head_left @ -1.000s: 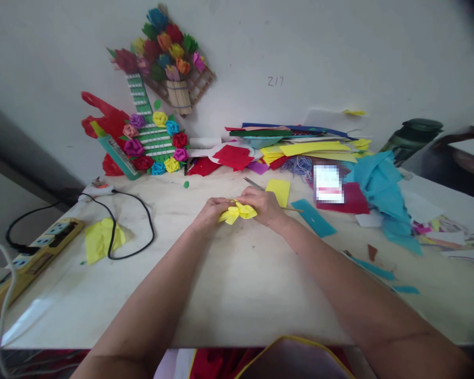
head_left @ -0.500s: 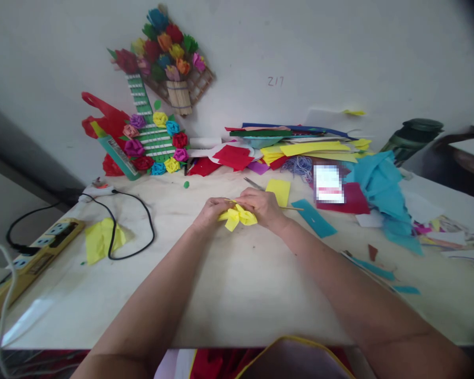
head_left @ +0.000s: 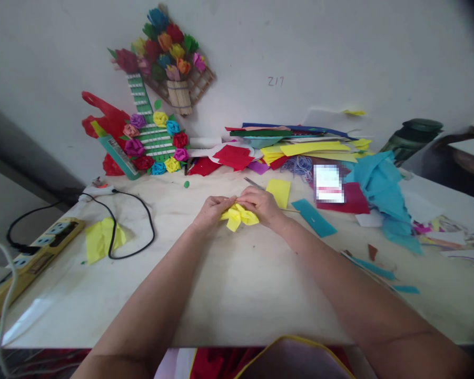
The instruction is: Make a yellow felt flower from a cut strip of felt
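Both hands meet over the middle of the table around a folded piece of yellow crepe paper [head_left: 239,216]. My left hand [head_left: 212,211] is closed on its left end, thumb pointing inward. My right hand [head_left: 258,204] pinches the paper from the other side, fingertips close to the left thumb. Petal-like flaps of the paper hang toward me. A thin stick [head_left: 292,211] shows beyond my right wrist; whether that hand grips it is hidden. Behind the right hand lie scissors [head_left: 250,182], mostly covered, and a flat yellow paper square [head_left: 281,192].
A blue paper strip [head_left: 314,218] and a bright-screened phone [head_left: 329,183] lie to the right. Stacked coloured paper [head_left: 316,150] lines the wall. Left are a glue bottle [head_left: 118,153], a black cable [head_left: 152,231], yellow paper [head_left: 102,242] and a power strip [head_left: 35,263].
The fingertips have drawn closer together over the yellow paper, and its flaps have shifted very slightly right and down. Less of the stick shows past my right wrist.
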Motion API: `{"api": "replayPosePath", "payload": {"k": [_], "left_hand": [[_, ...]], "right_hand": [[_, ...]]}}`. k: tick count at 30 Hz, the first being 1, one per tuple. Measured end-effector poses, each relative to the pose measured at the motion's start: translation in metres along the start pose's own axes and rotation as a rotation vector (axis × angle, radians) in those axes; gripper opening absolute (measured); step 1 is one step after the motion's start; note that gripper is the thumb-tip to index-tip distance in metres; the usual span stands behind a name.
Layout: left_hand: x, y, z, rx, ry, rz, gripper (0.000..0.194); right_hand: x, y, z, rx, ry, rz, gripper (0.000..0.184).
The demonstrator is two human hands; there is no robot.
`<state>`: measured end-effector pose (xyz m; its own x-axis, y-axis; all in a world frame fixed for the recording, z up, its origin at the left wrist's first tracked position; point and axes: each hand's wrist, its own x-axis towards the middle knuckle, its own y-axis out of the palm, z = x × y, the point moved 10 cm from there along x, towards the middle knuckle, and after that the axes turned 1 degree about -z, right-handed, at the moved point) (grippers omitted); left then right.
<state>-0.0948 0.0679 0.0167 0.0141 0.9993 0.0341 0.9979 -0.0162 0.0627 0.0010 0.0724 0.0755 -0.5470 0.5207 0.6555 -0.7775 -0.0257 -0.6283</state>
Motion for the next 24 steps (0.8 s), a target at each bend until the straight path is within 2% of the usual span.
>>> {"api": "replayPosePath", "payload": {"k": [13,21,24], "left_hand": [[0.0,0.003,-0.001,0.043,0.004,0.056,0.029],[0.002,0.0,0.006,0.056,-0.048,0.053,0.026],[0.003,-0.005,0.007,0.063,-0.041,0.014,0.023]], "right_hand": [[0.0,0.01,-0.014,0.059,0.008,0.177,0.022],[-0.002,0.005,-0.009,0.008,0.006,0.152,0.02],[-0.001,0.001,-0.006,-0.009,0.018,0.135,0.019]]}}
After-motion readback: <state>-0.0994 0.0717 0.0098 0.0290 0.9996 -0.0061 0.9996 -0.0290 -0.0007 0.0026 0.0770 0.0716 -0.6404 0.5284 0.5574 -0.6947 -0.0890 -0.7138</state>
